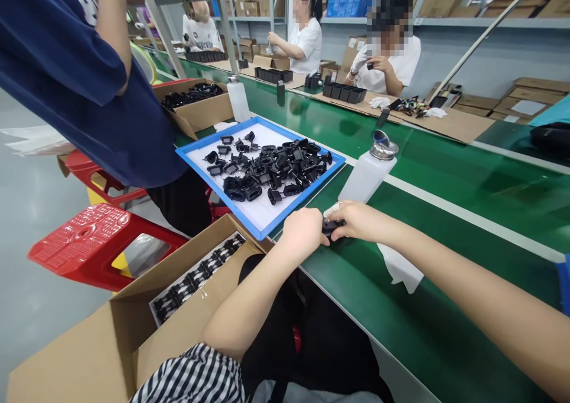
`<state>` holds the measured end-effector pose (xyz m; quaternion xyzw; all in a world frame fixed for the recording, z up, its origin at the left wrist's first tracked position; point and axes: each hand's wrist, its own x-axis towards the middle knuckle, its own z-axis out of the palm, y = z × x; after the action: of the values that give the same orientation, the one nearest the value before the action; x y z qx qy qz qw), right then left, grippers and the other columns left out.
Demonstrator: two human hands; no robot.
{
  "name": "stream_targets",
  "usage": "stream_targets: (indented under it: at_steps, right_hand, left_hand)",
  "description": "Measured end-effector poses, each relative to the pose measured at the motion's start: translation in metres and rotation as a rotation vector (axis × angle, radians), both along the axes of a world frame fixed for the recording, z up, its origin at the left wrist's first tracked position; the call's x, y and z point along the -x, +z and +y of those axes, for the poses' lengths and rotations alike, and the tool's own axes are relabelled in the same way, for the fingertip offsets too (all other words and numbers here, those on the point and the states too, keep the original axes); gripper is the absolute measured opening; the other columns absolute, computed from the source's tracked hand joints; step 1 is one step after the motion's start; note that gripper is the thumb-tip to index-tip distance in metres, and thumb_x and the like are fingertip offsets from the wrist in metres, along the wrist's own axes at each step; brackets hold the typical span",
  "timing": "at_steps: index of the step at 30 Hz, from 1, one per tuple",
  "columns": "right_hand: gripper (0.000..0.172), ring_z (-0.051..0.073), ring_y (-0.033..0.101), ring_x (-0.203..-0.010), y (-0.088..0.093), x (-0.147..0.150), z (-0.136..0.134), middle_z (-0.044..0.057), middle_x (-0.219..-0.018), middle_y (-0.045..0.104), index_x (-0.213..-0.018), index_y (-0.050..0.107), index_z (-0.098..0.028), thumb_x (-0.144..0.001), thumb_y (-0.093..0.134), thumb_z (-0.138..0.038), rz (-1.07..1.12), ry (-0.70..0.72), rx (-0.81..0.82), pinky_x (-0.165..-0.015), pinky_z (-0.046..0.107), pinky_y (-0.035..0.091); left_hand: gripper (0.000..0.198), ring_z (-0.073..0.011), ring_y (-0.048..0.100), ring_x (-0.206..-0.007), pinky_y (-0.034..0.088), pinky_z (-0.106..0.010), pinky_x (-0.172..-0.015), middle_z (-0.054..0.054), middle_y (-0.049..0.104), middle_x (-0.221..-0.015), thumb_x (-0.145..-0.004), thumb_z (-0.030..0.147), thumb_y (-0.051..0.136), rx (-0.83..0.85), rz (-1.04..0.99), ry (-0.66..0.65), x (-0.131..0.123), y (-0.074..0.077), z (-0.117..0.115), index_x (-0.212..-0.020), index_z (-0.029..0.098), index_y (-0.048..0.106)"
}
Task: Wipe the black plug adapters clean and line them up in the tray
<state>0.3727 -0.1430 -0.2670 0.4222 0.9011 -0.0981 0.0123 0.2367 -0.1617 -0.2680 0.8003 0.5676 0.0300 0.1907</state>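
Left hand (303, 229) and right hand (356, 220) pinch one part (332, 228) in their fingers; tray (216, 192) at eleven o'clock holds many more, box (200, 326) at eight some rows.

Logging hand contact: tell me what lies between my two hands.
A small black part, held by the right hand and touching the left hand, in the head view.

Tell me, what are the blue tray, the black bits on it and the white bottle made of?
Blue tray: probably plastic, smooth coloured rim, flat white floor.
Black plug parts: likely moulded plastic, slightly glossy, like the black part pinched between left hand and right hand.
Bottle: milky, half-clear plastic; its cap shines like metal.
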Motion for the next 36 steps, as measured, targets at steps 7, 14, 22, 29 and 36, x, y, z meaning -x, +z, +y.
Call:
stream_targets:
  at_steps: [7, 14, 22, 29, 36]
  right_hand:
    - [0.023, 0.021, 0.053, -0.077, -0.001, 0.002, 0.004, 0.005, -0.076, 0.06, -0.083, 0.061, -0.018, -0.065, 0.059, -0.032, -0.038, -0.008, 0.01, -0.066, 0.031, 0.041]
    - [0.032, 0.025, 0.054, -0.079, -0.005, 0.021, 0.029, 0.013, -0.085, 0.059, -0.086, 0.058, -0.01, -0.073, 0.047, -0.037, -0.109, -0.124, -0.098, -0.066, 0.034, 0.042]
    - [0.039, 0.019, 0.052, -0.078, 0.025, 0.008, 0.019, 0.011, -0.096, 0.054, -0.106, 0.048, -0.011, -0.074, 0.046, -0.032, 0.288, -0.251, -0.072, -0.068, 0.031, 0.041]
    - [0.037, 0.011, 0.047, -0.058, 0.027, 0.013, -0.015, 0.003, -0.079, 0.052, -0.098, 0.052, -0.016, -0.066, 0.054, -0.034, 0.622, -0.197, 0.17, -0.05, 0.024, 0.038]
    - [0.023, 0.007, 0.04, -0.042, 0.027, -0.016, -0.026, -0.004, -0.044, 0.044, -0.056, 0.049, -0.015, -0.062, 0.057, -0.035, 0.883, -0.516, 0.514, -0.041, 0.02, 0.031]
  left_hand:
    - [0.031, -0.0253, 0.056, -0.069, 0.042, -0.03, -0.055, -0.01, 0.061, -0.072, -0.052, 0.034, 0.066, 0.061, 0.037, -0.029, 0.002, 0.006, 0.008, -0.075, 0.015, 0.061]
    - [0.037, -0.0269, 0.05, -0.09, 0.042, -0.034, -0.07, -0.011, 0.053, -0.098, -0.062, 0.02, 0.055, -0.288, 0.034, 0.236, 0.053, -0.013, 0.033, -0.099, 0.017, 0.053]
    - [0.031, -0.0224, 0.055, -0.084, 0.041, -0.032, -0.074, -0.008, 0.06, -0.089, -0.064, 0.021, 0.053, -0.118, -0.455, 0.317, 0.084, -0.018, 0.04, -0.094, 0.015, 0.056]
    - [0.038, -0.0142, 0.059, -0.071, 0.043, -0.019, -0.055, -0.006, 0.06, -0.083, -0.066, 0.027, 0.055, 0.564, -1.191, 0.006, 0.053, 0.004, 0.006, -0.101, 0.015, 0.046]
    - [0.069, -0.0181, 0.055, -0.081, 0.044, -0.029, -0.067, -0.012, 0.048, -0.109, -0.054, 0.032, 0.065, 0.344, -0.927, 0.035, 0.004, -0.022, -0.013, -0.112, 0.015, 0.033]
